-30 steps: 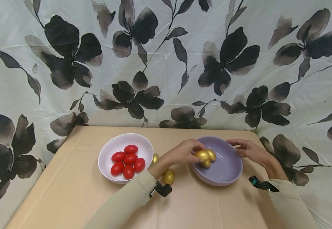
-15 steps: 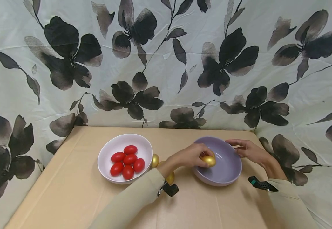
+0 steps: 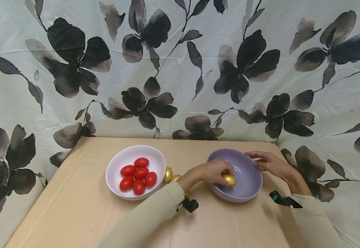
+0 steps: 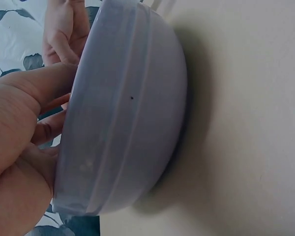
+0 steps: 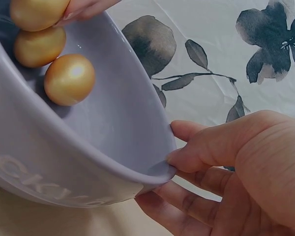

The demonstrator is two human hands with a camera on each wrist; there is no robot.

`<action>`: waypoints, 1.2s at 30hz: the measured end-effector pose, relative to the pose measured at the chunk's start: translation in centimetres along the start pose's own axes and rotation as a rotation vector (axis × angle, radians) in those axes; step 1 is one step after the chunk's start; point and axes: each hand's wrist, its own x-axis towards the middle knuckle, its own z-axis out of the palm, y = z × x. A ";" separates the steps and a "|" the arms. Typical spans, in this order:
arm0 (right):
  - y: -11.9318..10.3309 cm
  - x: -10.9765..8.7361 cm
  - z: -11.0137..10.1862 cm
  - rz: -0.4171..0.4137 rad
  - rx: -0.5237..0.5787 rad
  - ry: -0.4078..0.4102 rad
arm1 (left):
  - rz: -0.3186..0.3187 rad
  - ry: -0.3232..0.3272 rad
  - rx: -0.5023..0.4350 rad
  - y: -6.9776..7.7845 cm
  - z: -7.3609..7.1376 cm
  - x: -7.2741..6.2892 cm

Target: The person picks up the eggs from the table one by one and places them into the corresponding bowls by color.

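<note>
Over the near-left side of the purple bowl (image 3: 248,184), my left hand (image 3: 212,172) reaches in with curled fingers and holds a golden egg; one golden egg (image 3: 229,180) shows at its fingertips. In the right wrist view, fingertips touch the uppermost golden egg (image 5: 39,12), while two more, a middle egg (image 5: 39,46) and a lower egg (image 5: 70,79), lie inside the bowl. The left wrist view shows the hand above the rim, its fingertips hidden behind the bowl wall (image 4: 132,118). My right hand (image 3: 269,163) pinches the bowl's right rim, thumb inside and fingers beneath.
A white bowl (image 3: 113,172) with several red eggs (image 3: 141,172) stands on the left of the table (image 3: 74,199). Golden eggs lie beside it, one at its edge (image 3: 168,174) and another (image 3: 175,177) partly behind my left forearm. A floral cloth (image 3: 180,69) hangs behind.
My left hand has moved slightly right and lower into the purple bowl, covering golden eggs that showed there before. The right hand keeps its place on the rim.
</note>
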 end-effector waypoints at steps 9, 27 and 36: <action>-0.4 0.0 0.0 -0.008 0.004 0.002 | -0.029 -0.043 0.122 0.6 0.1 0.7; -0.1 0.4 -0.2 0.022 -0.012 0.006 | -0.078 -0.164 0.254 1.2 0.9 1.1; -0.5 0.3 -0.3 -0.005 -0.021 0.004 | -0.103 -0.124 0.104 1.0 -0.1 0.1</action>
